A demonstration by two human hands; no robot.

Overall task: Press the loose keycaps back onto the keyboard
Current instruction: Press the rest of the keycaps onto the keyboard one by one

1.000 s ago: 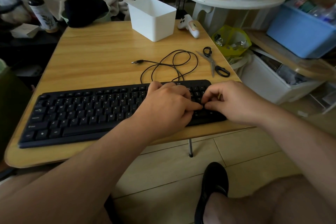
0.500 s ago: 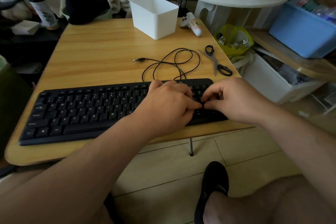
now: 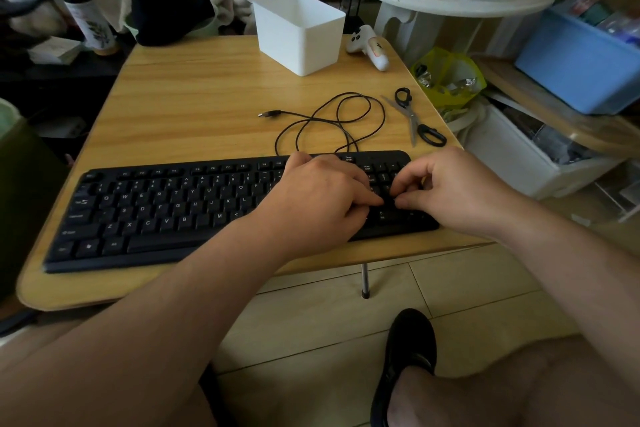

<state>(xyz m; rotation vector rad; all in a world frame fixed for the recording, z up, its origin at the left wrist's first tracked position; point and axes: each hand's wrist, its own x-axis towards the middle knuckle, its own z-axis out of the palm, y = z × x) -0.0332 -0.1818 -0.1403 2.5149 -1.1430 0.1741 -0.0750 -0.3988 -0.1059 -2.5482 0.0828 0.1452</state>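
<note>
A black keyboard (image 3: 166, 208) lies along the near edge of the wooden surface (image 3: 194, 97). Both hands meet over its right end: the left hand (image 3: 318, 204) presses straight fingers onto the keys, while the right hand (image 3: 446, 191) curls its fingers, thumb touching the keys; whether it holds a keycap I cannot tell.

Both forearms reach forward, hands close together; the left hand (image 3: 318, 198) lies palm down, forefinger extended toward the right hand's (image 3: 450, 191) curled fingers.
</note>
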